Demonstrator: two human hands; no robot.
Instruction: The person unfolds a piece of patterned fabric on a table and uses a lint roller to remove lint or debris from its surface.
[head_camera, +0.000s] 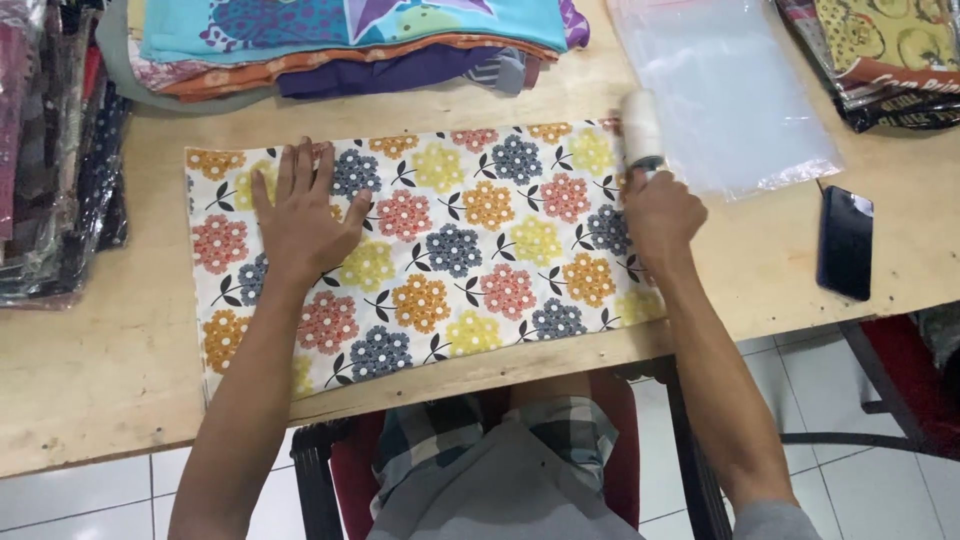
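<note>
**Rolling the lint roller over the folded floral cloth**

A folded floral cloth (440, 250) lies flat on the wooden counter (100, 350), its long side running left to right in front of the seated person. The left hand (300, 215) rests palm down on the cloth's left part, fingers spread and open, holding nothing. The right hand (660, 215) has its grip clamped on the handle of a lint roller (642, 130), whose white drum sits at the cloth's right edge, just beside a clear plastic bag (730, 90).

To do this well, I would judge that the flat left palm should press firmly enough to stop the cloth sliding or bunching as the sticky drum pulls at it. Strokes are best made in 1 direction, away from the anchoring hand, with light, even pressure so the fabric does not lift. The folded edges look neatly aligned; a heavy pull could skew them.

A dark phone (845, 240) lies well apart on the right, and 2 stacks of folded fabric (350, 40) sit along the far edge, clear of the roller's path.
</note>
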